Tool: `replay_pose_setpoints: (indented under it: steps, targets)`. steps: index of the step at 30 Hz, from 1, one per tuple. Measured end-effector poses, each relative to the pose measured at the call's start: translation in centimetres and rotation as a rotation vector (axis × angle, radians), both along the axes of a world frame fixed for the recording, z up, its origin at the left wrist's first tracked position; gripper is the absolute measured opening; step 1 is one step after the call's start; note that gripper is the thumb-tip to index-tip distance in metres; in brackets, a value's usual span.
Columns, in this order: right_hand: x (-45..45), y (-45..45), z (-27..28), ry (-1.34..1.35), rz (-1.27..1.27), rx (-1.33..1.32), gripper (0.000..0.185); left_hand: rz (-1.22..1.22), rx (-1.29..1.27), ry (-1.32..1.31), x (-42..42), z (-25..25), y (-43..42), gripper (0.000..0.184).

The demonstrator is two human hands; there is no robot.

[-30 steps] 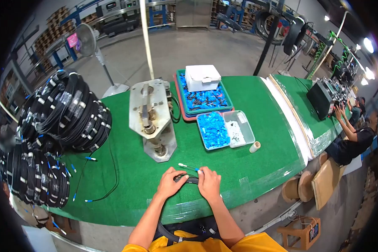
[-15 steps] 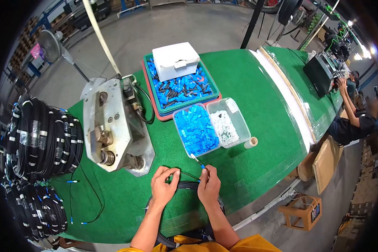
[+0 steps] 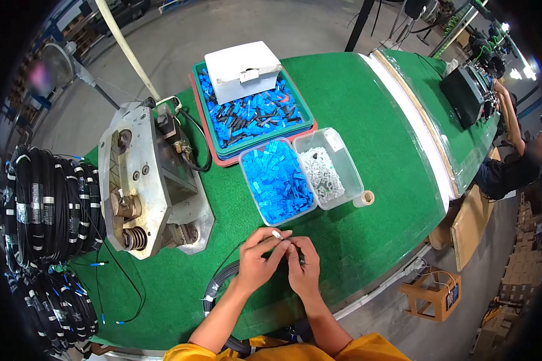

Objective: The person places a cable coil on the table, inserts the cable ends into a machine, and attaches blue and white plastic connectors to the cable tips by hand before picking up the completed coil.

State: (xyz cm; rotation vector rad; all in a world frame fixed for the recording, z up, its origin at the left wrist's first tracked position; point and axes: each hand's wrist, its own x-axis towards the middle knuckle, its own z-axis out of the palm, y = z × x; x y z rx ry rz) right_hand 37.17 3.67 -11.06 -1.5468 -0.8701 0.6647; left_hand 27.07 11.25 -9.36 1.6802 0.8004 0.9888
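My left hand [image 3: 260,262] is closed on a cable end, with a small white tip [image 3: 276,234] showing between its fingers. Pinched together, the fingers of my right hand [image 3: 303,268] meet the left fingertips; what lies between them is hidden. A coil of black cable [image 3: 214,292] rests below my hands at the table's front edge, and a thin strand runs from it up behind my left hand. Just beyond my fingers stand a clear box of blue connector pieces [image 3: 278,180] and a clear box of small white parts [image 3: 322,171].
A metal press-like machine [image 3: 144,180] stands at left, beside stacked black cable coils [image 3: 51,204]. Behind the boxes, a green tray [image 3: 307,120] of blue and black parts bears a white carton [image 3: 244,69]. A cardboard tube [image 3: 364,199] stands at right. A co-worker [image 3: 518,165] sits far right.
My hands have come together. The white tip, held out from my right hand before, now shows at my left fingers. The view has shifted slightly.
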Motion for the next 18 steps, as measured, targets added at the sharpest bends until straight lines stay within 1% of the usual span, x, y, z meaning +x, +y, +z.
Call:
replay_pose_setpoints:
  steps: [1,3,4,6,10,12,13,14,16,17,18]
  targets:
    - [0.1,0.0,0.1,0.002,0.001,-0.001,0.01,0.001,-0.001,0.002,0.2,-0.1,0.1,0.009]
    - [0.2,0.0,0.4,0.105,0.026,-0.083,0.011,0.026,0.058,0.051,0.5,-0.1,0.3,0.007]
    - [0.2,0.1,0.4,0.106,0.029,-0.085,0.011,0.029,0.056,0.053,0.6,-0.1,0.4,0.007]
    - [0.3,0.6,0.5,0.127,0.017,-0.068,0.011,0.053,0.121,0.063,0.8,-0.2,0.6,0.012]
    - [1.9,0.8,1.7,0.091,0.072,-0.112,0.011,0.053,0.141,0.057,1.0,-0.9,1.0,0.008]
    - [3.5,1.0,2.7,-0.152,0.229,-0.042,0.012,0.07,0.076,-0.029,0.9,-1.1,0.7,0.005]
    - [4.0,1.3,3.2,-0.151,0.225,-0.047,0.012,0.066,0.07,-0.028,0.7,-1.0,0.5,0.005]
    - [4.4,1.6,3.7,-0.215,0.159,-0.071,0.012,0.076,0.046,0.005,0.6,-0.7,0.4,0.003]
    - [5.0,2.7,4.7,-0.356,0.046,-0.109,0.017,0.083,0.019,0.037,0.5,-0.6,0.4,0.006]
    - [5.3,3.3,4.7,-0.355,0.042,-0.114,0.017,0.081,0.05,0.07,0.5,-0.5,0.5,0.006]
    - [5.4,3.9,4.4,-0.436,0.009,-0.087,0.019,0.078,0.083,0.104,0.6,-0.5,0.5,0.006]
